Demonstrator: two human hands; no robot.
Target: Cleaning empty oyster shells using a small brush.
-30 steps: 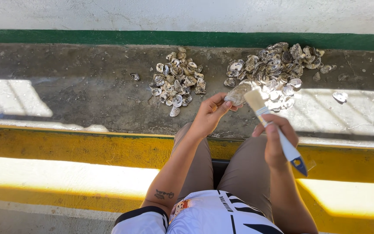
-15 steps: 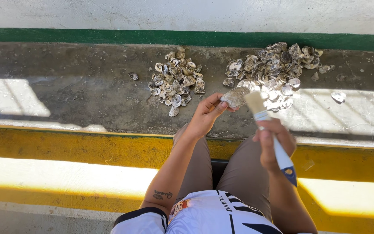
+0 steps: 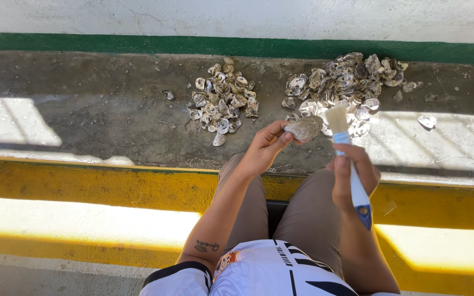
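The left hand [image 3: 263, 151] pinches a shell [image 3: 304, 127] (fingertips only); the right hand [image 3: 352, 175] grips a brush [image 3: 346, 148] beside it. Brushing seems underway; next needs steady strokes.

1. The oyster shell [image 3: 304, 127] between my left hand's [image 3: 261, 151] fingers looks rough, chalky and matt.
2. The brush [image 3: 349, 164] in my right hand [image 3: 352, 175] has pale soft bristles and a smooth, glossy white-and-blue plastic handle.
3. The concrete ledge [image 3: 111, 115] looks coarse, stained and dull.
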